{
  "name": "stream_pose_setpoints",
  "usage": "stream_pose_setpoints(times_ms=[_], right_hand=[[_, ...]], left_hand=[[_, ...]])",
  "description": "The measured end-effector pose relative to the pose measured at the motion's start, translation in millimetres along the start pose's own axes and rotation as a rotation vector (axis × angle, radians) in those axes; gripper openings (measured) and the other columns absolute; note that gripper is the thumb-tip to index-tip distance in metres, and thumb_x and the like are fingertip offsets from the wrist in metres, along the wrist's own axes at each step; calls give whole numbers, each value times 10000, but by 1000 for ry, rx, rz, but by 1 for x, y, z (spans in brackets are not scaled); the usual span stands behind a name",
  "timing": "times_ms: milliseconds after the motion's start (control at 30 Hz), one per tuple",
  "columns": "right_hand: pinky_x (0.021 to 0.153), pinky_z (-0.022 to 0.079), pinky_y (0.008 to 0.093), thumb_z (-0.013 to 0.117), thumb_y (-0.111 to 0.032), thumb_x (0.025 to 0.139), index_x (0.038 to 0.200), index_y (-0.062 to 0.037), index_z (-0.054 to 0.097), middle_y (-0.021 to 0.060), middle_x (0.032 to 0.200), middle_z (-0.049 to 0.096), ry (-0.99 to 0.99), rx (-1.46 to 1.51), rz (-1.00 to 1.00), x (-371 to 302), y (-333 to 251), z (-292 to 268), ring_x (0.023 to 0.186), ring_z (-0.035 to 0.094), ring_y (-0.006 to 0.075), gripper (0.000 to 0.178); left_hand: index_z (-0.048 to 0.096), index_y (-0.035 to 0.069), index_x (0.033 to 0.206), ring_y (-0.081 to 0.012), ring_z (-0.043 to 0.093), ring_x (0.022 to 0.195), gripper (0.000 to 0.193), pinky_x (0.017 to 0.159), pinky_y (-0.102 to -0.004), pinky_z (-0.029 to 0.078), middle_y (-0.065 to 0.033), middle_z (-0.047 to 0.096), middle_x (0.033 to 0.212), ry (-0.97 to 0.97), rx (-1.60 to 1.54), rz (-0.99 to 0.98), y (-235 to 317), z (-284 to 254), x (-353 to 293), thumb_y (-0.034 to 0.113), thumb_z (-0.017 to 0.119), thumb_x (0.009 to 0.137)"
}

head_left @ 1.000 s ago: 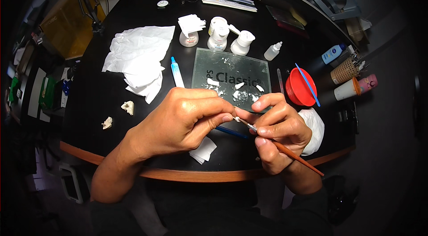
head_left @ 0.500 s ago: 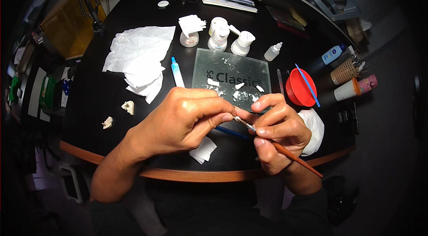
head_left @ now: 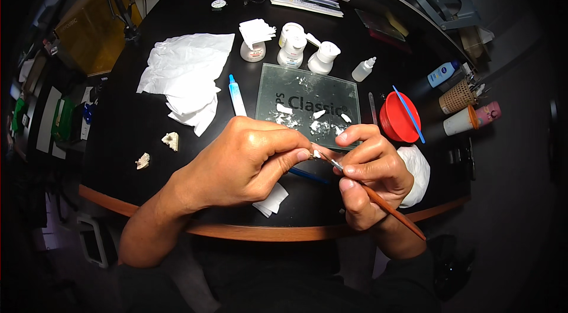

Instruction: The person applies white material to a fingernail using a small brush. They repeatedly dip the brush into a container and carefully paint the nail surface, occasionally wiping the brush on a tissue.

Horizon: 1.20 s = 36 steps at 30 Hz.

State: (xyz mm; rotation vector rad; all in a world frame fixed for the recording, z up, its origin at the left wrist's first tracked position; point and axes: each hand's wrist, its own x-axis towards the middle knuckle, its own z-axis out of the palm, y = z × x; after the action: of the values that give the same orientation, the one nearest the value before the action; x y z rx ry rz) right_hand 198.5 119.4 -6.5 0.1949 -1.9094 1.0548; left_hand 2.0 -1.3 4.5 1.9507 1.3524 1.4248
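Between the thumb and fingertips of my left hand [head_left: 245,162] is a small piece with a white tooth-like tip [head_left: 317,154]; most of it is hidden by the fingers. My right hand [head_left: 376,174] grips a fine paintbrush [head_left: 391,209] with a brown wooden handle and a metal collar. The brush slants up to the left, its tip at or very near the white piece; contact is hard to tell. Just beyond both hands lies a glass slab [head_left: 269,82] bearing several heaps of white paste [head_left: 319,115].
White jars [head_left: 320,58] and a dropper bottle [head_left: 364,69] stand behind the slab. To the right are a red bowl [head_left: 397,118] with a blue stick [head_left: 408,113] across it and a crumpled tissue [head_left: 416,174]. White paper [head_left: 186,70] and pale model pieces [head_left: 171,141] lie left.
The brush tip has drawn back slightly from the piece, so more of its white tip shows. My right fingers shifted a little; the left hand keeps its pinch. The whole view moved slightly.
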Motion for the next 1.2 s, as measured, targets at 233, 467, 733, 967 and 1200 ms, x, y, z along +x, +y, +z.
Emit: stream_pose_setpoints(times_ms=[233, 467, 733, 967, 1200], right_hand=[[867, 668, 446, 614, 120, 773, 917, 42, 631, 153, 873, 636, 9, 7, 45, 1, 0, 1, 1069, 632, 329, 164], [857, 674, 446, 616, 125, 759, 909, 45, 627, 153, 873, 635, 3, 15, 58, -1, 2, 3, 1076, 632, 332, 170], [865, 674, 460, 584, 134, 739, 896, 48, 625, 162, 874, 627, 12, 32, 49, -2, 3, 4, 1064, 634, 334, 184], [859, 674, 471, 578, 135, 730, 896, 43, 623, 162, 860, 619, 4, 27, 35, -1, 2, 4, 1054, 635, 334, 195], [857, 669, 480, 586, 121, 735, 891, 42, 623, 157, 848, 615, -9, -8, 44, -1, -1, 0, 1036, 637, 331, 178]], left_hand=[[762, -14, 993, -275, 721, 689, 108, 608, -328, 537, -154, 735, 805, -15, 34, -74, -2, 3, -2, -8, 691, 912], [767, -5, 997, -265, 708, 664, 108, 595, -330, 526, -148, 730, 795, -8, 41, -74, -2, 3, -2, -1, 695, 917], [773, 6, 1016, -247, 705, 655, 129, 591, -320, 521, -138, 739, 805, -10, 20, -75, -1, 3, -2, -7, 688, 920], [762, -16, 996, -253, 723, 693, 110, 607, -317, 534, -141, 761, 860, -6, 16, -56, -3, 3, -3, -10, 692, 911], [766, -10, 1001, -253, 724, 690, 120, 607, -319, 535, -142, 759, 849, 3, 13, -54, -3, 3, -2, -13, 691, 908]])
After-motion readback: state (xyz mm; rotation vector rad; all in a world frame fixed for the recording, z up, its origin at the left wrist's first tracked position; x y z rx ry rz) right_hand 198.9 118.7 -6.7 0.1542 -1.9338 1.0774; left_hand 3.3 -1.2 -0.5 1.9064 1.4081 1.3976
